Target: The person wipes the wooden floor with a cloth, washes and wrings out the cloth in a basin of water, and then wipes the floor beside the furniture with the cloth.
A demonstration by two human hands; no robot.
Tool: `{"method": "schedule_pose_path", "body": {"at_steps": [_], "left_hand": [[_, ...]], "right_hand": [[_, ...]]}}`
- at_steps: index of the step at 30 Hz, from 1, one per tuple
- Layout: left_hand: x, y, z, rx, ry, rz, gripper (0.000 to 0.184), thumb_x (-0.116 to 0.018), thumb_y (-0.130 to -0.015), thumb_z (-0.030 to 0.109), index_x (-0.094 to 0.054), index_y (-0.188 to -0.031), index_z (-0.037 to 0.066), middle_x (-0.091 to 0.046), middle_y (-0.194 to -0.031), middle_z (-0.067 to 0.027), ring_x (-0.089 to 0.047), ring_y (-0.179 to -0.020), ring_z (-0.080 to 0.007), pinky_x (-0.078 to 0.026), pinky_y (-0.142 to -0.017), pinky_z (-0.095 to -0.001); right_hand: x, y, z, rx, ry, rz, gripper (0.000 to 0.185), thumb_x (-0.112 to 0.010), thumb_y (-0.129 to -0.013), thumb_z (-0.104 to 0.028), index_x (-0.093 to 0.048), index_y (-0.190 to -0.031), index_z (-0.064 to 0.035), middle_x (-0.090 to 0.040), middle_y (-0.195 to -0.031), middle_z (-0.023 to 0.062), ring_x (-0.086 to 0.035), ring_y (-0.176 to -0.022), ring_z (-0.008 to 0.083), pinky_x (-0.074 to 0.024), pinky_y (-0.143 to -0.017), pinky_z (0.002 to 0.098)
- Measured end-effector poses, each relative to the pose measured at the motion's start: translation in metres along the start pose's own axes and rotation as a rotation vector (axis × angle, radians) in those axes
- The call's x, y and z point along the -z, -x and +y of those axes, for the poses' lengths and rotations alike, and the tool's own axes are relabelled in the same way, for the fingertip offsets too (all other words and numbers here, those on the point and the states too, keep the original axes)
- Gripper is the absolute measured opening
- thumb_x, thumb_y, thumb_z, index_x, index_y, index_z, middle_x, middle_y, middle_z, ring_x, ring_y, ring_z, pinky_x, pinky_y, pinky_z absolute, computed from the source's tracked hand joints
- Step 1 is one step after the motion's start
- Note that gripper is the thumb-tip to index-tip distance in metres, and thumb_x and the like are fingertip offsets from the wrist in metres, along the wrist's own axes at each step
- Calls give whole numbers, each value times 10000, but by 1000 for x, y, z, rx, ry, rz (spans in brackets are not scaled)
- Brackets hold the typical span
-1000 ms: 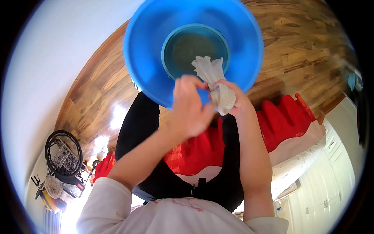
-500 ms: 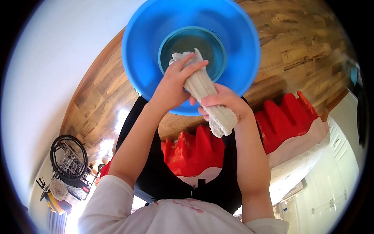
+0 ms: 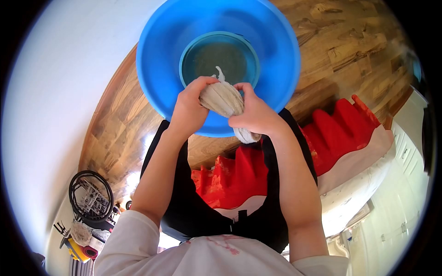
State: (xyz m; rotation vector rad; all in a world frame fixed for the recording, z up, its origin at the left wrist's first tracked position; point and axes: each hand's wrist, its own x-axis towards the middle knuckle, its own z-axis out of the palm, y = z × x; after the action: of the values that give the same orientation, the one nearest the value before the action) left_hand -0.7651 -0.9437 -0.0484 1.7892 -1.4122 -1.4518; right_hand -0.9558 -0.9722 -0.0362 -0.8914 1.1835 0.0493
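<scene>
A bunched, off-white cloth [image 3: 222, 100], probably a towel, is gripped between both hands above the near side of a blue tub. My left hand [image 3: 190, 105] is closed round its upper left end. My right hand [image 3: 256, 112] wraps the lower right part, and a loose end sticks out below that palm. A thin white tip of the cloth points up past the fingers. Inside the large blue tub [image 3: 159, 60] sits a smaller teal basin [image 3: 184, 60] holding murky water [image 3: 221, 57]. Some fingertips are hidden behind the cloth.
Wooden flooring [image 3: 340, 41] surrounds the tub, with a white wall [image 3: 60, 83] on the left. Red fabric [image 3: 338, 133] drapes over a seat behind my black-trousered legs. A spoked black wheel [image 3: 90, 196] stands at lower left, and white cabinets [image 3: 391, 221] at lower right.
My left hand has moved down and left, now gripping the cloth's side instead of lying over its top. My right hand has shifted up along it, and the cloth looks more bunched.
</scene>
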Motion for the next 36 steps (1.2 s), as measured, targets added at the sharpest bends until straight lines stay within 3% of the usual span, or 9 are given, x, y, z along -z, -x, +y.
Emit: {"method": "schedule_pose_path", "body": {"at_steps": [7, 10, 13, 16, 19, 22, 25, 31, 36], "left_hand": [[-9, 3, 1, 92, 187, 94, 410, -634, -761, -105, -656, -1125, 82, -663, -1091, -82, -650, -1008, -196, -510, -866, -301], [-12, 8, 6, 87, 271, 113, 417, -629, -768, -119, -663, -1128, 89, -654, -1127, -65, -636, -1031, -175, -507, -871, -292], [-9, 12, 10, 103, 377, 105, 446, -632, -752, -151, -663, -1135, 75, -631, -1186, -55, -612, -1090, -175, -503, -910, -295], [-5, 14, 11, 9, 483, 94, 495, -607, -709, -201, -663, -1136, 43, -605, -1239, -72, -590, -1147, -198, -490, -960, -306], [0, 15, 8, -37, 538, 40, 533, -580, -663, -235, -657, -1135, -1, -599, -1252, -104, -581, -1173, -222, -474, -999, -326], [4, 15, 8, -42, 628, 3, 559, -525, -637, -258, -658, -1127, -24, -593, -1267, -125, -575, -1182, -226, -471, -1001, -336], [11, 15, 3, -60, 702, -68, 567, -529, -629, -271, -649, -1130, -33, -580, -1297, -143, -565, -1199, -231, -474, -1009, -353], [28, 15, -2, -32, 1142, -127, 552, -575, -659, -233, -619, -1165, -17, -561, -1330, -173, -557, -1224, -271, -479, -1026, -398], [32, 17, -9, 20, 1259, -186, 562, -560, -668, -228, -610, -1182, -6, -553, -1346, -172, -546, -1242, -289, -470, -1037, -409]], "right_hand": [[-3, -6, 8, 20, 170, 115, 1013, -688, -645, -100, -176, -1518, -55, -660, -1018, 234, -659, -968, 369, -507, -832, 376], [-1, -8, 10, 65, 153, 118, 1022, -684, -643, -66, -199, -1539, -143, -650, -1084, 231, -652, -968, 345, -503, -826, 352], [-5, -12, 15, 108, 107, 89, 1052, -694, -641, -58, -188, -1553, -192, -578, -1241, 240, -626, -1046, 358, -495, -870, 354], [-8, -10, 13, 95, 185, 83, 1074, -709, -631, -48, -195, -1556, -231, -393, -1449, 219, -518, -1214, 375, -466, -969, 380], [-14, -11, 19, 206, 306, 226, 1067, -724, -611, -36, -226, -1541, -194, -200, -1562, 208, -365, -1355, 408, -433, -1047, 422], [-16, -13, 20, 274, 359, 243, 1013, -734, -601, -40, -301, -1506, -184, -184, -1576, 208, -289, -1405, 394, -397, -1087, 458], [-18, -22, 32, 464, 461, 287, 943, -737, -601, -48, -358, -1459, -151, -233, -1562, 221, -283, -1414, 383, -378, -1103, 469], [-21, -18, 15, 418, -170, 60, 925, -792, -606, -84, -377, -1433, -107, -456, -1421, 182, -397, -1361, 353, -368, -1110, 395], [-26, -10, 6, 464, -91, 91, 999, -913, -537, -198, -428, -1404, -97, -485, -1371, 151, -498, -1264, 334, -405, -1069, 375]]}}
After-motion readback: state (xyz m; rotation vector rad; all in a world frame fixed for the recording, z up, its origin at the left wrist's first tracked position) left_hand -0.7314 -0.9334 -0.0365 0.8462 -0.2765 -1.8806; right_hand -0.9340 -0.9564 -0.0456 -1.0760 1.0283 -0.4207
